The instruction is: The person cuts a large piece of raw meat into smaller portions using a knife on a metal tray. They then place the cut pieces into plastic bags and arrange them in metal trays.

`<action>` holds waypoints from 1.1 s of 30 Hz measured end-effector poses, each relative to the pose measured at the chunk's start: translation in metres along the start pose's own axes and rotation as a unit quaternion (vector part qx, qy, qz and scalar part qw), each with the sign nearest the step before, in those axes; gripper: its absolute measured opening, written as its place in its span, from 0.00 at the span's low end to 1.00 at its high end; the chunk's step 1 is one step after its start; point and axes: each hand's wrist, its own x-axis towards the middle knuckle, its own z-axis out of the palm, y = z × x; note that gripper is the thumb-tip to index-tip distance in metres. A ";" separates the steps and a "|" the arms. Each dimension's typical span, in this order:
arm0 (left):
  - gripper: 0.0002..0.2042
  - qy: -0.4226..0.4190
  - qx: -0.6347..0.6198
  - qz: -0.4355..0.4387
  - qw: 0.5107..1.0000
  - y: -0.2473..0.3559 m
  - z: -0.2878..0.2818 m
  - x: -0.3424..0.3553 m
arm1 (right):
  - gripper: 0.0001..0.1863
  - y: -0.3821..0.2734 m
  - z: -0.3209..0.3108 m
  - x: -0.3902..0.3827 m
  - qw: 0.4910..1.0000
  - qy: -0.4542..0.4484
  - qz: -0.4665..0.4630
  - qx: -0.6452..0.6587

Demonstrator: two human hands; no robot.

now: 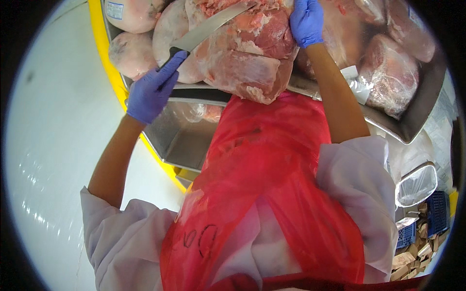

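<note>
My left hand, in a blue glove, is closed around the black handle of a long butcher's knife. The wide blade slants up to the right over a large cut of raw meat, its tip at the reddish trimmed patch near the top. Pale fat and membrane cover much of this cut. At its upper right edge my right hand, also gloved in blue, is closed against the meat; part of its fingers is hidden.
Wrapped pieces of meat lie at the right in a metal tray; paler ones sit at the left. Below is a metal bin, beside a yellow edge. Blue crates and cardboard pieces are at lower right.
</note>
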 end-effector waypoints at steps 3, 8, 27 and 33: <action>0.23 0.026 -0.107 0.062 0.992 -0.044 0.010 0.015 | 0.22 0.005 0.000 -0.004 0.999 -0.008 -0.025 -0.022; 0.20 0.041 0.113 0.033 0.992 -0.038 -0.055 0.020 | 0.22 0.021 0.002 -0.006 1.000 -0.020 0.009 0.003; 0.19 -0.124 -0.013 -0.018 0.992 0.057 -0.117 0.038 | 0.23 0.000 -0.003 -0.002 0.998 -0.023 0.002 -0.052; 0.25 0.016 -0.096 -0.112 0.989 0.079 0.001 -0.023 | 0.22 0.009 0.003 -0.013 0.999 -0.006 0.002 -0.037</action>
